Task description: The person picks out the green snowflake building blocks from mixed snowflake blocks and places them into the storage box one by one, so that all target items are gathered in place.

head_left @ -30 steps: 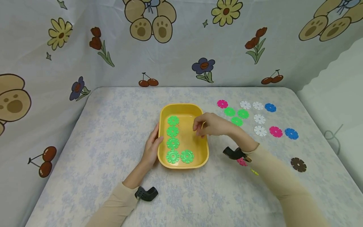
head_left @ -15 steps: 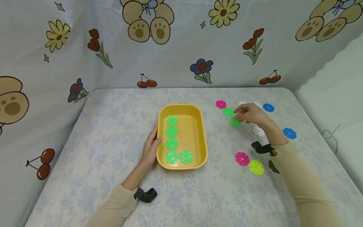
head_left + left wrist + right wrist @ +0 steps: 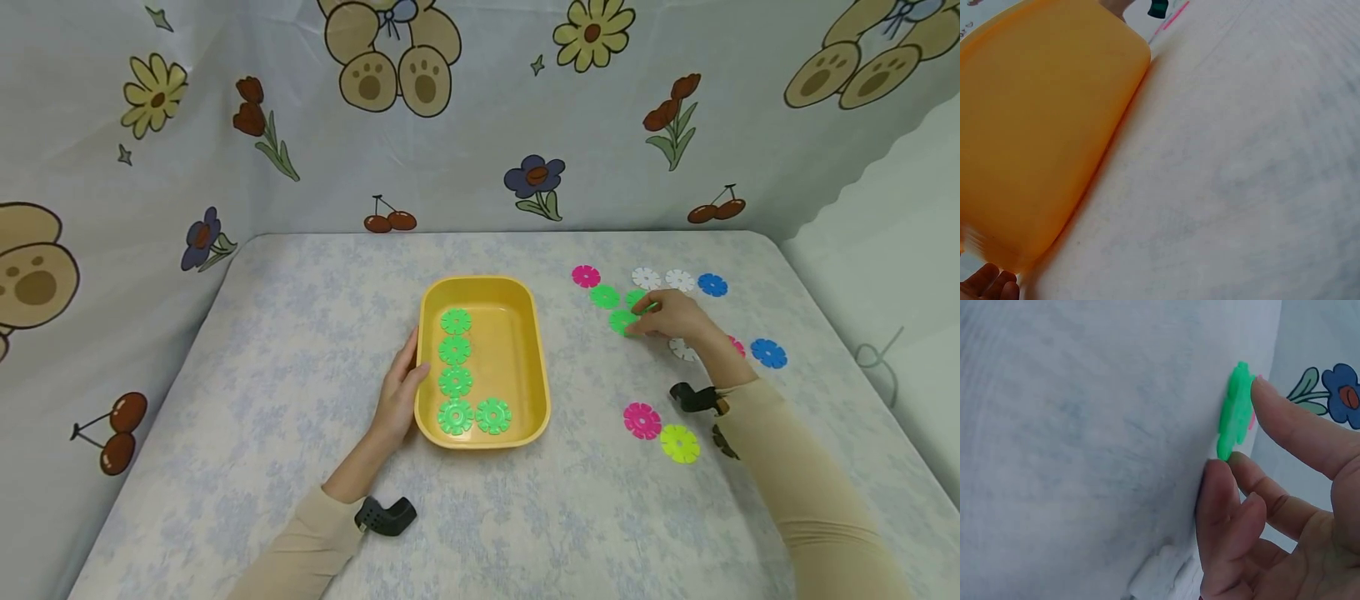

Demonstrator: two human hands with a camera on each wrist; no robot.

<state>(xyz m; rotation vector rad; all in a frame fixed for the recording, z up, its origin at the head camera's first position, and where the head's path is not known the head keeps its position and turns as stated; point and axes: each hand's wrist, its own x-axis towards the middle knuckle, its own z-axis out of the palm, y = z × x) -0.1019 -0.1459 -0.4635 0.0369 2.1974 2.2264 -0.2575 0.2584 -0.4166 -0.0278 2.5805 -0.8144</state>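
My left hand [image 3: 397, 387] holds the left side of a yellow tray [image 3: 542, 367], with the thumb over its rim; the left wrist view shows fingertips under the tray's end. Inside the tray lie several green notched plastic discs, one column of them down the left and a green disc [image 3: 493, 416] beside the lowest. At the right, my right hand [image 3: 675, 318] reaches low to a group of green discs [image 3: 604, 297]. In the right wrist view its thumb and fingers stand apart around the edge of the green discs [image 3: 1235, 409]; whether they touch is unclear.
A pink disc [image 3: 586, 277], white discs [image 3: 646, 278] and blue discs [image 3: 712, 285] lie around the right hand. Nearer are another pink disc [image 3: 642, 421], a yellow disc [image 3: 680, 444] and a partly covered brown disc [image 3: 724, 442]. A patterned cloth [image 3: 465, 167] hangs behind the table.
My right hand has left the tray's right side and moved right to the loose green discs, then shifted slightly nearer over them. The left hand and the tray's contents look the same.
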